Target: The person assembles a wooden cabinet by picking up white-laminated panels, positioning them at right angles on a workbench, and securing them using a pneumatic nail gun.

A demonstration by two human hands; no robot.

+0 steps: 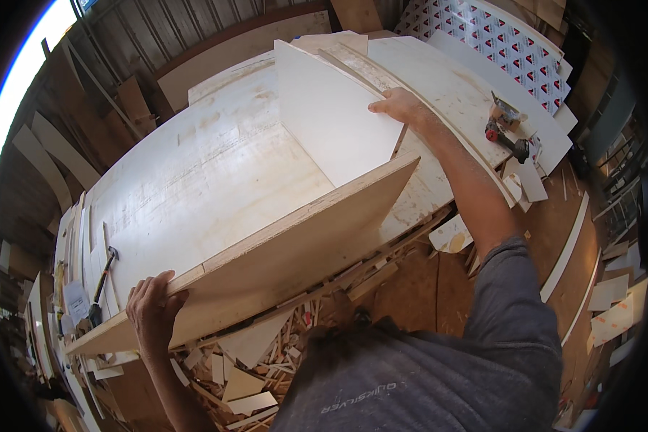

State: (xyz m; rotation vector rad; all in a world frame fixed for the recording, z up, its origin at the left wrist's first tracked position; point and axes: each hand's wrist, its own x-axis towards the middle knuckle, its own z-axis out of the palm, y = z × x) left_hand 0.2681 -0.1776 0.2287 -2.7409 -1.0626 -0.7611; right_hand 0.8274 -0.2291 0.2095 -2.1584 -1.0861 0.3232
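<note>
A long plywood board [295, 248] stands on its edge along the near side of a large worktable [194, 158]. My left hand [153, 306] is closed over its upper edge near the left end, thumb on the near face. Behind the board, a shorter white panel [331, 108] stands upright and runs away from me, roughly square to it. With fingers bent over its top edge at the near right corner, my right hand [399, 106] grips this panel. The panel's near end is close to the long board; whether they touch is unclear.
A red and black cordless drill [507, 142] lies at the table's right. A hammer [106, 273] and thin wood strips are at the left end. Wood offcuts [245, 385] litter the floor by my feet. Sheets with a patterned film [489, 50] lie at the far right.
</note>
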